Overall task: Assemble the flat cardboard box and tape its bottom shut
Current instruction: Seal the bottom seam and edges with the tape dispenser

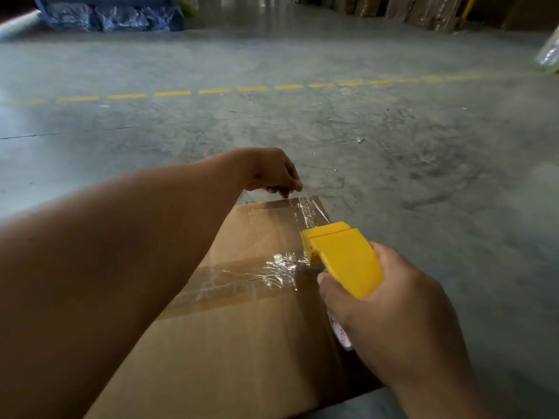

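Observation:
A brown cardboard box (242, 343) lies low in front of me, its flaps folded shut on the upward face. A strip of clear tape runs along the flap seam (242, 282). My right hand (384, 313) grips a yellow tape dispenser (341, 258) above the box's right side. A second clear tape strip (310, 211) stretches from the dispenser to the box's far edge. There my left hand (272, 173) presses the tape's end down with its fingertips. My left forearm hides the box's left part.
The box rests on a grey concrete floor (393, 146) crossed by a dashed yellow line (211, 91). Blue plastic-wrapped bundles (115, 13) sit at the far left. Flat cardboard sheets (423, 10) lean at the far right.

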Demonstrator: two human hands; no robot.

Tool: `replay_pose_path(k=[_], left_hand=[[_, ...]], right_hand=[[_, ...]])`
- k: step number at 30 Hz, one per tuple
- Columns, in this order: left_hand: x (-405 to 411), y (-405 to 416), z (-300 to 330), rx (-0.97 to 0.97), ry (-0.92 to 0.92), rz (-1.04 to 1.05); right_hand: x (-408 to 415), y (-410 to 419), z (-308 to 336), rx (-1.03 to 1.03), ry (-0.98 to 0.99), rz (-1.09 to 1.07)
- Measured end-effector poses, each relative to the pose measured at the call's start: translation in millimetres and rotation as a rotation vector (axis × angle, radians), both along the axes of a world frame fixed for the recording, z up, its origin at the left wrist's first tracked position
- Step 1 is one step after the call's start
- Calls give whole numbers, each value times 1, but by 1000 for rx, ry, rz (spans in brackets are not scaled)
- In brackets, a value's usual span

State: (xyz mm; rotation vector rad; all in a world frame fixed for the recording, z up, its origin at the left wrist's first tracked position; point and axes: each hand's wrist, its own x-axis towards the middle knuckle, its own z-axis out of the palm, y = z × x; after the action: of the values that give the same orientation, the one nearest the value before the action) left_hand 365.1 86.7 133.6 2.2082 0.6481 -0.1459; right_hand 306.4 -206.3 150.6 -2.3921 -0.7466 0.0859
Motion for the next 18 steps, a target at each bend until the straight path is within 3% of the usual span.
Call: replay_pose_path(k=[16, 18], left_hand=[[4, 0, -16, 84, -31, 8], [0, -9, -17, 178, 0, -6]], right_hand=[[-1, 3, 2, -2, -18, 2], [-3, 2, 1, 9, -25, 4]])
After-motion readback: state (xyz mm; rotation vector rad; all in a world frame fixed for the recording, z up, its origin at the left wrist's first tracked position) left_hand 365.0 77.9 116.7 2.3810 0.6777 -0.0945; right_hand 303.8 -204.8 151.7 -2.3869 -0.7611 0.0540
